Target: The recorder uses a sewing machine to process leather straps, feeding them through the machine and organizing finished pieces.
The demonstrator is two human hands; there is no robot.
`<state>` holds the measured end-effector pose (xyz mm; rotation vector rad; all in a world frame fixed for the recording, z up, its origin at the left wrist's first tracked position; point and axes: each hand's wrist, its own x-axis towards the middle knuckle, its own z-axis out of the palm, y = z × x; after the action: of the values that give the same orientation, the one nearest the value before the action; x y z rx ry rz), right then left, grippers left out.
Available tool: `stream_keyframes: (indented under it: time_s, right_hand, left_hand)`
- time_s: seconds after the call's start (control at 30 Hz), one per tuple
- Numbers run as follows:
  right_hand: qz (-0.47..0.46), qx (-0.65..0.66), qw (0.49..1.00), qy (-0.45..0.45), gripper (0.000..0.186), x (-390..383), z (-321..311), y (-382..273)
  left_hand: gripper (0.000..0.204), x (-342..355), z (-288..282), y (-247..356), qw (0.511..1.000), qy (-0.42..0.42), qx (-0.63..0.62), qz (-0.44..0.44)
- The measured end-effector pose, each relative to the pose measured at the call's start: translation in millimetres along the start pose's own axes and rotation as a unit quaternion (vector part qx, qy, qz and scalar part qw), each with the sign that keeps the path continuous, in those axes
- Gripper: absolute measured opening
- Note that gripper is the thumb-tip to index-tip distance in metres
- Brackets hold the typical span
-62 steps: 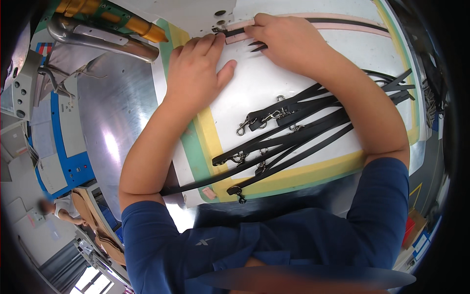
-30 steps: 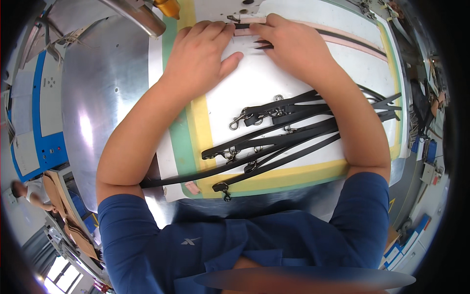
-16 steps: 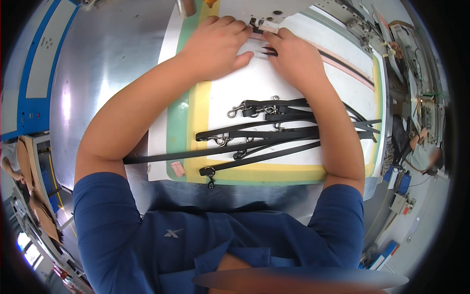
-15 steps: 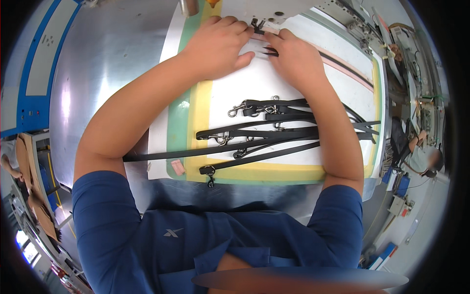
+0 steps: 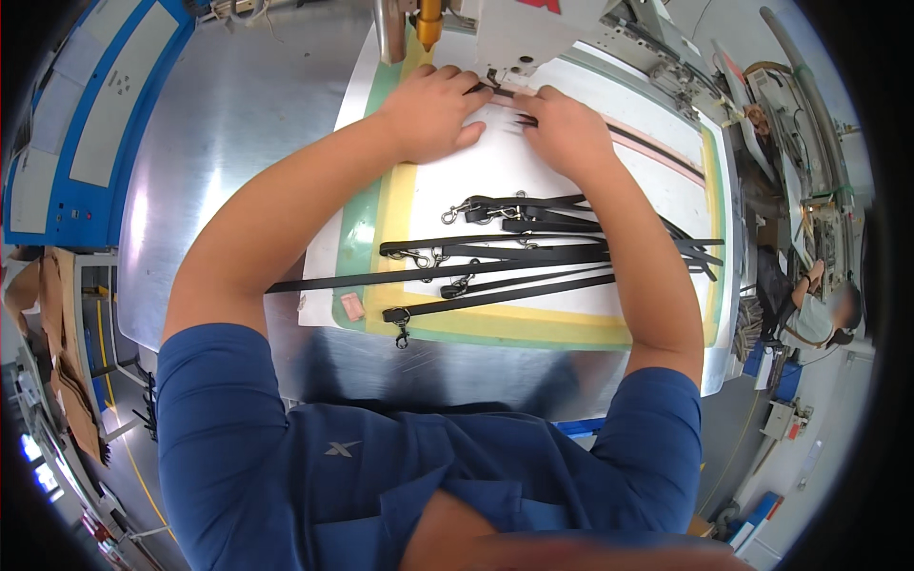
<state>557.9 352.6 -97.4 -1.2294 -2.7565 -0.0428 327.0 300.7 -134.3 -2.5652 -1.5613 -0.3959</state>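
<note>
At the far middle of the white work plate point(image 5: 476, 162), a black strap point(image 5: 657, 154) lies along a pinkish strip beneath the white machine head point(image 5: 528, 38). My left hand point(image 5: 428, 112) is closed over the strap's end just left of the machine's foot point(image 5: 493, 78), thumb apart. Close to the foot on its right, my right hand point(image 5: 566, 131) has its fingertips at the strap. A dark two-pointed tool point(image 5: 526, 121) sticks out from under its curled fingers; I cannot tell whether it is tweezers or snips. Nearer me lies a bundle of black straps point(image 5: 514, 255) with metal snap hooks point(image 5: 402, 328).
Yellow and green tape point(image 5: 390, 219) borders the plate on a shiny metal table point(image 5: 228, 124). An orange-tipped metal part point(image 5: 429, 24) hangs above my left hand. A blue cabinet point(image 5: 95, 124) stands at left. At far right a person point(image 5: 824, 309) sits by other machinery.
The whole view has shifted a little, showing more of the machine head. Both hands keep their places at the strap beside the foot, with only slight finger movement.
</note>
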Motion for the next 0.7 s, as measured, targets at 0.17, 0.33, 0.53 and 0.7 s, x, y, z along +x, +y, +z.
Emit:
stream_keyframes:
  time_s: [0.17, 0.33, 0.53, 0.7]
  right_hand:
    - [0.07, 0.012, 0.997, -0.019, 0.033, -27, -7, 36]
    - [0.072, 0.034, 0.997, 0.016, 0.034, -37, 2, 50]
    - [0.061, 0.034, 0.997, 0.015, 0.037, -35, 6, 48]
    - [0.059, 0.025, 0.998, 0.006, 0.036, -35, 7, 46]
  left_hand:
    - [0.049, 2, -6, 8, 1.0, -0.004, 0.007, -0.024]
    - [0.049, 13, -7, 24, 1.0, 0.003, 0.012, -0.028]
    - [0.059, 28, -16, 50, 0.994, -0.063, 0.037, -0.087]
    - [0.075, 42, -20, 75, 0.985, -0.091, 0.039, -0.14]
